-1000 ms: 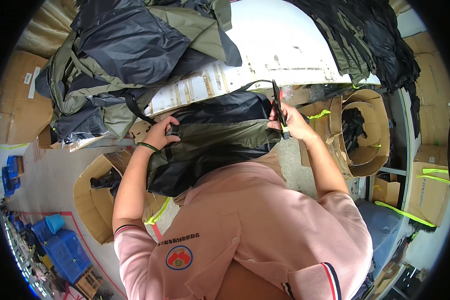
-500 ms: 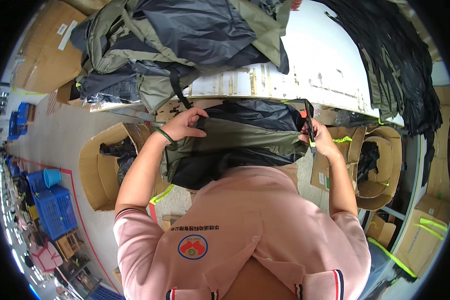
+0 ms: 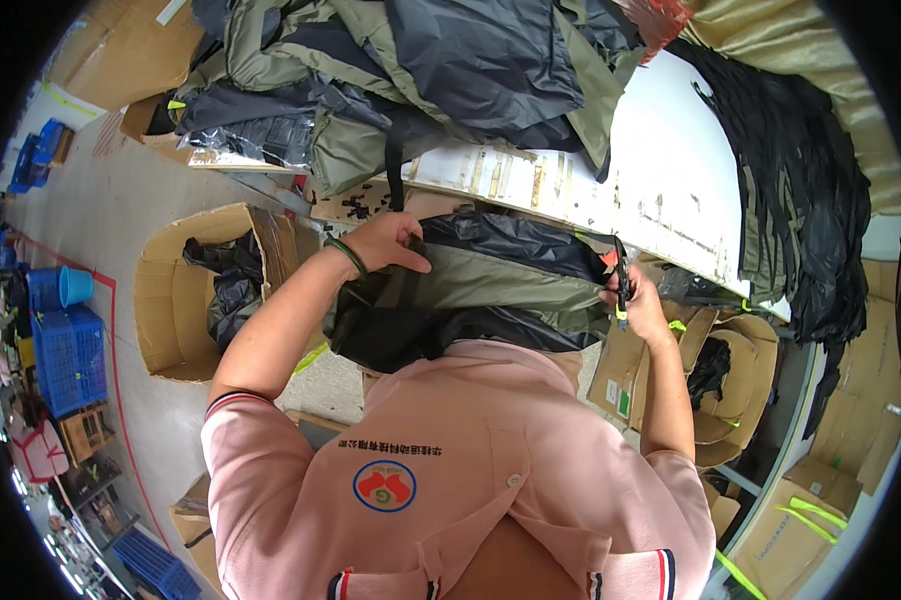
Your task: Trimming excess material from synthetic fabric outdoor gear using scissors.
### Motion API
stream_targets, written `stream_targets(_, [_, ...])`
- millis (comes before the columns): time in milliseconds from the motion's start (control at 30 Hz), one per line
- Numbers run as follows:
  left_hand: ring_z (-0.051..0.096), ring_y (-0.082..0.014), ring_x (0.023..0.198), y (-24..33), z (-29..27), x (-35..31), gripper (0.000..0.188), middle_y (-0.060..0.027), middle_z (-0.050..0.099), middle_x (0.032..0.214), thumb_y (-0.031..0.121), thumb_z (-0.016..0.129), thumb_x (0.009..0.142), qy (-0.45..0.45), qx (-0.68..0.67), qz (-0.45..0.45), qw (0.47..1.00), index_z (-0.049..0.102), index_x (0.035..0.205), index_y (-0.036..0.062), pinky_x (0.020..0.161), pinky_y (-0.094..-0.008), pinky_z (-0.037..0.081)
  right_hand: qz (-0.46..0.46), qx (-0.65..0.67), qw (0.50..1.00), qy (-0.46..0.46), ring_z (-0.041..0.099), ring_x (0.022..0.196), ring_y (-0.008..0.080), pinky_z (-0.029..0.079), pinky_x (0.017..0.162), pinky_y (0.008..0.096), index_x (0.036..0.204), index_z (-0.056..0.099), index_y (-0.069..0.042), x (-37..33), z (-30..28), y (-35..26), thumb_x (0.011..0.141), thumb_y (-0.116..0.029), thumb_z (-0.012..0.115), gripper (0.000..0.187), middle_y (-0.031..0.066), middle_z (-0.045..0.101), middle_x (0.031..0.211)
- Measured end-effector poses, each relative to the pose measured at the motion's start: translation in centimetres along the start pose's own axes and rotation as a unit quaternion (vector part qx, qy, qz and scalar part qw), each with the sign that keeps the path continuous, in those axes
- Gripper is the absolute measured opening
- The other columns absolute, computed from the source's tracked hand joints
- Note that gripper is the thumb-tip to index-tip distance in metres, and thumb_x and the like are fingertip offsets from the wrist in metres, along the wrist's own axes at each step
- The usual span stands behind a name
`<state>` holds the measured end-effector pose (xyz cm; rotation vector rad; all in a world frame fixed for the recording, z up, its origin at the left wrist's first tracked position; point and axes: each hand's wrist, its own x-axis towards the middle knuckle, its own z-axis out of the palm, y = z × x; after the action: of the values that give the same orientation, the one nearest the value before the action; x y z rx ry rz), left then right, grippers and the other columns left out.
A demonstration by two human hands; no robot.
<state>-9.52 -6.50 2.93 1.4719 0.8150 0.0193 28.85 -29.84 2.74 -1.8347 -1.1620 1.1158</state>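
An olive-green and black sewn fabric piece, bag-like in look, lies stretched across in front of my body below the table edge. My left hand is closed at its upper left part, thumb and fingers pinching a dark strip by the olive cloth. At its right end my right hand is closed round a slim black strap-like piece with a yellowish tip. A bit of orange-red shows beside it; its exact kind is unclear. The fingertips of my right hand are partly hidden.
A heap of olive and black fabric pieces lies on the white table. Black straps hang over its right side. Open cardboard boxes stand at left and right. Blue crates are farther left.
My view has shifted, so the table and boxes sit differently in it. The fingers of my left hand have drawn in onto the cloth. My right hand keeps its hold.
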Motion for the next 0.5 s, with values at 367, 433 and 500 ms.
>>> stream_targets(367, [0.052,-0.0074,0.080,3.6,2.0,-2.8,0.018,0.0000,0.054,0.109,-0.005,0.071,0.072,0.099,0.023,0.297,0.949,0.066,0.083,0.0077,0.069,-0.0218,0.043,-0.138,-0.320,0.935,0.064,0.062,0.064,0.0227,0.049,0.060,0.0349,0.086,0.052,-0.003,0.8,3.2,-10.5,0.059,-0.045,0.084,0.059,0.0071,0.058,0.069])
stream_targets(433, [0.054,-0.0084,0.081,4.1,2.3,-2.9,0.015,-0.0015,0.057,0.110,-0.004,0.070,0.073,0.124,0.064,0.349,0.927,0.068,0.084,0.0064,0.071,-0.0220,0.044,-0.154,-0.312,0.937,0.011,0.060,0.062,0.0246,0.048,0.059,0.0373,0.084,0.053,-0.003,0.7,4.8,-12.0,0.058,-0.048,0.084,0.060,0.0073,0.057,0.067])
stream_targets(500, [0.052,-0.0090,0.077,4.0,2.2,-2.6,0.016,-0.0026,0.060,0.104,-0.005,0.070,0.072,0.100,0.047,0.357,0.927,0.068,0.083,0.0061,0.069,-0.0225,0.042,-0.180,-0.300,0.937,-0.025,0.060,0.061,0.0275,0.047,0.058,0.0379,0.083,0.053,-0.003,0.8,6.3,-12.4,0.057,-0.050,0.083,0.062,0.0080,0.056,0.065])
